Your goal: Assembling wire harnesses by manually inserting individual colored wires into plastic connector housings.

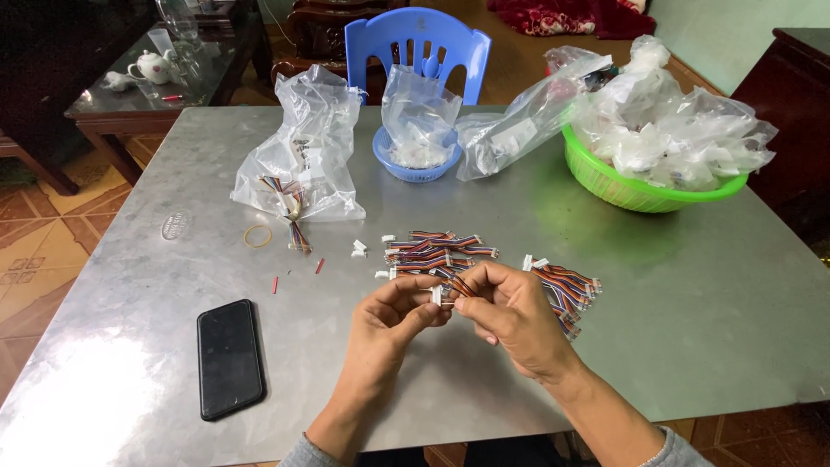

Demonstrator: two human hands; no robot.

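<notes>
— What have the hands got just now?

— The left hand (pixel 393 313) pinches a small white connector (pixel 437 295) between thumb and fingertips, and the right hand (pixel 512 313) grips a short multicoloured ribbon cable (pixel 461 284) whose end meets that connector. Both are closed on the piece, low in the middle of the frame, just above the metal table (pixel 674 285).

— And how much looks finished?

— I'd judge a fair bit. Just beyond the knuckles lies a pile of ribbon cables (pixel 437 251) with white plugs on their ends, and to the right of the right hand sits a second bunch of cables (pixel 566 287), laid tighter together. Which heap is done and which is waiting, I can't tell from here.

— Loose parts?

— A few spare white connectors (pixel 358 249) left of the first pile, and two small red bits (pixel 319 265) further left, near a rubber band (pixel 257 235).

— Plenty left, then?

— Looks so. Toward the upper left a clear plastic bag (pixel 307 147) has a bundle of cables inside it. A small blue basket (pixel 417 164) at top centre holds a bag of white pieces, and the green basket (pixel 605 183) at upper right is heaped with more filled bags. A black phone (pixel 229 357) lies face up at lower left, untouched.
</notes>
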